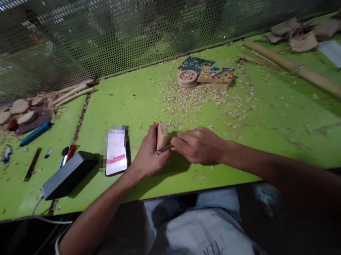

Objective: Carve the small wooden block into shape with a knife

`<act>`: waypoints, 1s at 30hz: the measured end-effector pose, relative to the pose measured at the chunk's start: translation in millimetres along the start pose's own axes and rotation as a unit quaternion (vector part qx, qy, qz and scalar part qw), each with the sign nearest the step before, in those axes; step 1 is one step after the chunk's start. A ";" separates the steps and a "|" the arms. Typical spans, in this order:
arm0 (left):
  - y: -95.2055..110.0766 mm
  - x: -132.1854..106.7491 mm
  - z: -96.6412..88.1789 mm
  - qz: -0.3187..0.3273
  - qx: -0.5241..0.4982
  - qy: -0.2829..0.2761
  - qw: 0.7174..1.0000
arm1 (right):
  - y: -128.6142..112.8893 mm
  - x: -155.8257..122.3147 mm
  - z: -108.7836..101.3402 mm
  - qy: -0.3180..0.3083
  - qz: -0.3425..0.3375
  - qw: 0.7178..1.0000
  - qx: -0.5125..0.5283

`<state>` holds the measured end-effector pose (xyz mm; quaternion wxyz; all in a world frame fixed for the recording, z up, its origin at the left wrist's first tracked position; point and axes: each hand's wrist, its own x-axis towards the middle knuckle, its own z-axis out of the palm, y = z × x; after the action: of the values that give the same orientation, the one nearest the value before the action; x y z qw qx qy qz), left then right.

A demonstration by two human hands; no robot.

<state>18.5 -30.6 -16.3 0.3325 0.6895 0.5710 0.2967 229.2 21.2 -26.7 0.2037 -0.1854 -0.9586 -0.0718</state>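
Observation:
Near the front edge of the green table, my left hand (151,153) is wrapped round a small block of pale wood (162,136), holding it upright with its rough, cut top showing. My right hand (196,146) is closed on the handle of a carving knife (163,149). The knife's short blade points left and lies against the lower part of the wood, close to my left thumb. Most of the handle is hidden inside my right fingers.
Wood shavings (186,99) are strewn beyond my hands, around a round wooden dish (187,78) and a painted block (216,76). Left of me lie a lit phone (117,151) and a dark grey box (69,175) with a cable. A bamboo pole (301,70) crosses the right side.

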 end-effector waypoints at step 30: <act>-0.8 -0.1 -0.3 0.012 0.027 0.008 1.000 | 0.5 -1.9 7.4 -0.003 -0.002 1.000 0.014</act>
<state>17.8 -30.6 -16.8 0.3055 0.7025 0.5731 0.2910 228.3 22.6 -34.2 0.2036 -0.1805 -0.9605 -0.0586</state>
